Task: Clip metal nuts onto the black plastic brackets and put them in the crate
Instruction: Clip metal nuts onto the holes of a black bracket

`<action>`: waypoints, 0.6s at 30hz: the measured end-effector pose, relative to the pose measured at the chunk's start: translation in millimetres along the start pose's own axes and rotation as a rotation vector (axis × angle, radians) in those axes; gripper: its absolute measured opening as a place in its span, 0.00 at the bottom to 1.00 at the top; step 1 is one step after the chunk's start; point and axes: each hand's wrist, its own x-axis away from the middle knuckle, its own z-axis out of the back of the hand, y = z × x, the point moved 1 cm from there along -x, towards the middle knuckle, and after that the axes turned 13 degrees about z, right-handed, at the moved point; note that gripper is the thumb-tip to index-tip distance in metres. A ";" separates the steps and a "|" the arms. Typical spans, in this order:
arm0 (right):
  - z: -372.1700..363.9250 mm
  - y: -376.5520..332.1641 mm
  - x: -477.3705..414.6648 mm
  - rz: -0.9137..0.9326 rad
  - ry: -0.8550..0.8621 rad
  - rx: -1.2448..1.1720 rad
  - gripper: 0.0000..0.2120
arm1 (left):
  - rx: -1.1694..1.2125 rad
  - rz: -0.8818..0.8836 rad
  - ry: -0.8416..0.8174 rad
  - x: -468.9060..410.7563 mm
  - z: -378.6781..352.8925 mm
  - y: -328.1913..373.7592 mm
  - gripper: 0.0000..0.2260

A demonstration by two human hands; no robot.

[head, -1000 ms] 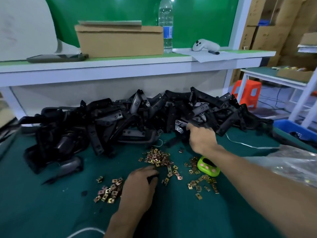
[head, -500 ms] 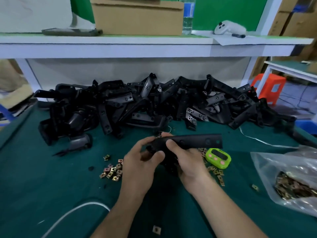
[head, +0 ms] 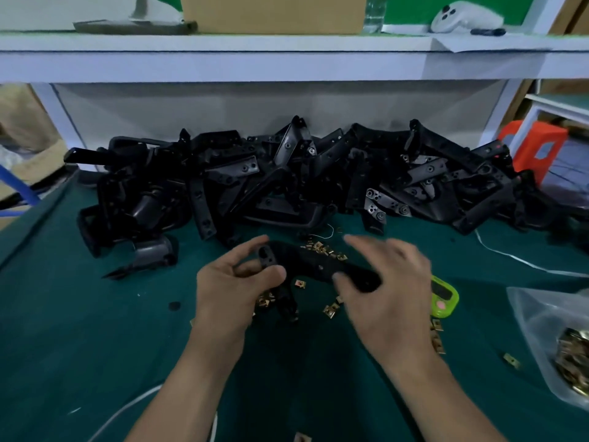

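A person's left hand (head: 236,282) grips the left end of a black plastic bracket (head: 315,264), held low over a green table mat (head: 63,330). The right hand (head: 392,282) is blurred: its thumb lies on the bracket's right end, but whether it clasps cannot be told. The step looks like readying the bracket for a nut, so the next move likely calls for pinching one of the loose metal nuts (head: 328,250) just beneath. A heap of brackets (head: 318,180) walls the far side. A green timer (head: 446,296) and a bag of nuts (head: 567,352) crowd the right, with open mat to the left. No crate is in view.
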 end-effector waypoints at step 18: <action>-21.8 5.0 2.7 -0.256 -0.462 0.242 0.11 | -1.284 -0.328 0.108 9.4 -14.7 -22.6 0.08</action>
